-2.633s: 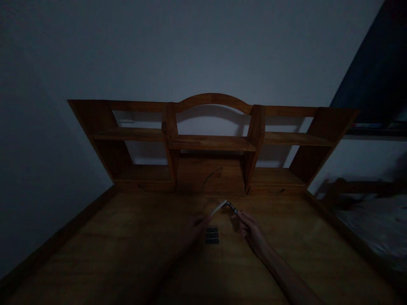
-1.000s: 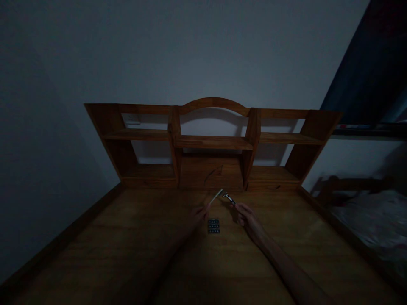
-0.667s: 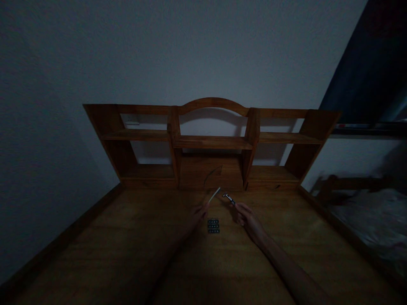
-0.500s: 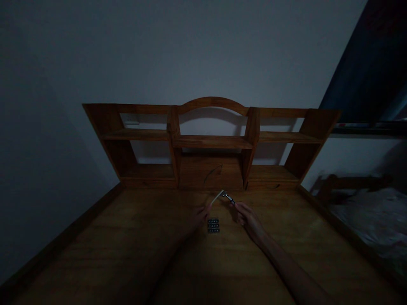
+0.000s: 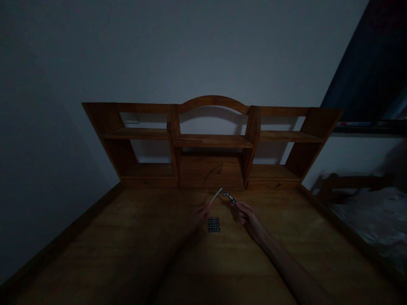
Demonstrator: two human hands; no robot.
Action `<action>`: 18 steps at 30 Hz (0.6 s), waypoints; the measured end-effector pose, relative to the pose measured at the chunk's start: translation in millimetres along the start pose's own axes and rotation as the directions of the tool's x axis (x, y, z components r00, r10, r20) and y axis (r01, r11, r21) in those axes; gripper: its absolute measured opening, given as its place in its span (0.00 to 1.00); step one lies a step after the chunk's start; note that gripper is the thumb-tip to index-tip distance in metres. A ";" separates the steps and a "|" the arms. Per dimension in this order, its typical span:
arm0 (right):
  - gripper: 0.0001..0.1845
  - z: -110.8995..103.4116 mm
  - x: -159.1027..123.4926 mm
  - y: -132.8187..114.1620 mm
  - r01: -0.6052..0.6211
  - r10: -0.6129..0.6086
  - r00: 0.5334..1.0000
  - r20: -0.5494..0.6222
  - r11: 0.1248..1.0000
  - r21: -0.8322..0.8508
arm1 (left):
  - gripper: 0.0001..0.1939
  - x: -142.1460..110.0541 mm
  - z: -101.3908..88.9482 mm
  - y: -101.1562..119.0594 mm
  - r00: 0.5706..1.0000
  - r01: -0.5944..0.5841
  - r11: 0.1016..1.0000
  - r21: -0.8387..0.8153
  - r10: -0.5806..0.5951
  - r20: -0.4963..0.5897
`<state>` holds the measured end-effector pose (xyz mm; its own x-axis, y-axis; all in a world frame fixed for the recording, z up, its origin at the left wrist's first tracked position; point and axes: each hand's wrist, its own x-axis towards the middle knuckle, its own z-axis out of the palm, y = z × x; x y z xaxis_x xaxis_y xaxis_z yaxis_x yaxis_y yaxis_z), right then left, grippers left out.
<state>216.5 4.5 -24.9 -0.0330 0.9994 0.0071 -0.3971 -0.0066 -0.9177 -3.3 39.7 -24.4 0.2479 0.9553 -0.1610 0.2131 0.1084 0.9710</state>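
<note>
My left hand is closed around the lower end of a thin pale stick, which slants up to the right. In my right hand is a razor with a dark handle and a shiny silver head, pointing up and left toward the stick. A small gap separates the razor head from the stick's tip. Below and between the hands, a small dark block with rows of light spots lies on the wooden desk. The dim light hides its finer detail.
A wooden shelf unit with several compartments stands along the back of the desk, against the wall. Raised wooden edges border the desk's sides. Beyond the right edge lies pale, crumpled material.
The stick's tip has shifted slightly up and left, and the razor head slightly right, so the gap between them is wider. The stick now looks thinner and whiter. Both hands keep their hold.
</note>
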 end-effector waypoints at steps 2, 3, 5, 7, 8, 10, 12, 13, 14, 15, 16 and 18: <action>0.19 1.4 -0.5 -1.2 0.002 -0.002 1.000 -0.001 1.000 0.009 | 0.32 -0.4 -1.0 0.2 1.000 -0.013 1.000 -0.015 0.013 0.019; 0.19 2.0 -0.7 -1.7 0.000 0.000 1.000 0.001 1.000 0.013 | 0.32 -1.0 -1.2 0.3 0.999 -0.023 1.000 -0.017 0.023 0.032; 0.18 2.4 -0.9 -2.3 -0.006 0.005 1.000 0.013 1.000 0.015 | 0.31 -2.0 -1.0 0.2 0.998 -0.029 1.000 -0.010 0.030 0.050; 0.18 1.7 -0.7 -2.2 -0.005 0.005 1.000 0.023 1.000 0.015 | 0.31 -2.0 -0.4 -0.8 0.999 -0.022 1.000 0.003 0.022 0.043; 0.18 0.9 -0.4 -1.9 -0.001 0.000 1.000 0.020 1.000 0.012 | 0.31 -1.6 -0.2 -1.5 0.999 -0.022 1.000 0.005 0.022 0.035; 0.18 -1.2 0.3 -0.4 0.004 -0.004 1.000 0.003 1.000 0.003 | 0.32 -0.4 0.2 -2.9 0.999 -0.031 1.000 0.001 0.031 0.015; 0.18 -3.3 1.1 1.5 0.007 -0.007 1.000 -0.007 1.000 -0.004 | 0.31 0.6 0.2 -3.9 0.999 -0.034 0.999 -0.008 0.034 -0.001; 0.17 -4.2 1.4 2.4 0.007 -0.007 1.000 -0.002 1.000 -0.002 | 0.31 0.9 0.0 -4.1 1.000 -0.031 0.999 -0.014 0.031 0.002; 0.17 -4.9 1.8 3.1 0.007 -0.007 1.000 0.007 1.000 0.002 | 0.31 1.0 -0.3 -4.2 1.000 -0.028 0.999 -0.019 0.028 0.008; 0.16 -5.3 2.0 3.7 0.005 -0.005 1.000 0.015 1.000 0.009 | 0.30 0.9 -0.6 -4.1 1.000 -0.026 0.999 -0.024 0.027 0.016; 0.16 -5.5 2.2 3.9 0.000 -0.001 1.000 0.021 1.000 0.015 | 0.30 0.7 -1.2 -3.9 0.999 -0.027 0.999 -0.029 0.027 0.024; 0.15 -5.3 2.1 3.6 -0.012 0.011 1.000 0.023 0.999 0.030 | 0.29 -0.1 -2.5 -3.4 0.999 -0.028 0.999 -0.037 0.029 0.028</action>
<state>219.8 6.8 -30.3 -0.0586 0.9983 0.0058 -0.4238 -0.0196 -0.9056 -6.4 39.9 -27.2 0.2801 0.9501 -0.1373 0.1711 0.0913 0.9810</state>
